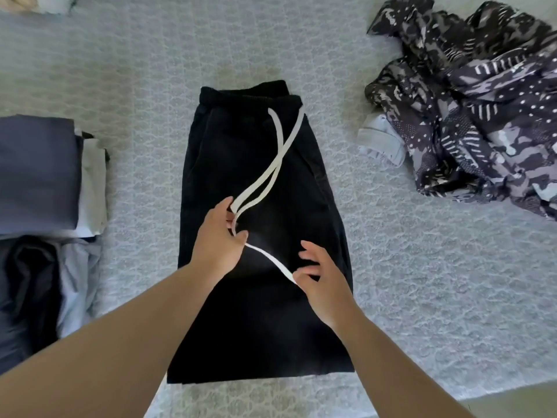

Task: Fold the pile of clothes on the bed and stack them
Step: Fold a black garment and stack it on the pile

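Two bare forearms reach in from the 6 and 7 o'clock edges over a pair of black shorts [262, 312] folded lengthwise and laid flat on the bed [422, 282], hem nearest the person, waistband at the far end toward 12 o'clock. The right hand [321, 277], just below the middle of the view, has its fingers curled and pinches the near end of the white drawstring [278, 152] between thumb and fingertips; its other fingers are blurred. The left hand [218, 236], slightly farther out and toward 10 o'clock of the right, curls its fingers round the same cord where the two strands come together, thumb and forefinger closed on it. From the left hand the strands run up across the black cloth toward 1 o'clock and meet the waistband.

At 9 o'clock, well apart from the shorts, sits a stack of folded clothes [36, 173], dark blue on top with pale layers showing at its right edge. Nearer, at 8 o'clock, lies a second folded heap [39, 285] in dark and light blue.

Farther off, at 2 o'clock, a crumpled patterned garment [476, 116] in black, grey and white lies unfolded, with a pale grey piece [381, 143] peeking from its left edge. The bed cover is pale blue-grey with a textured pattern.
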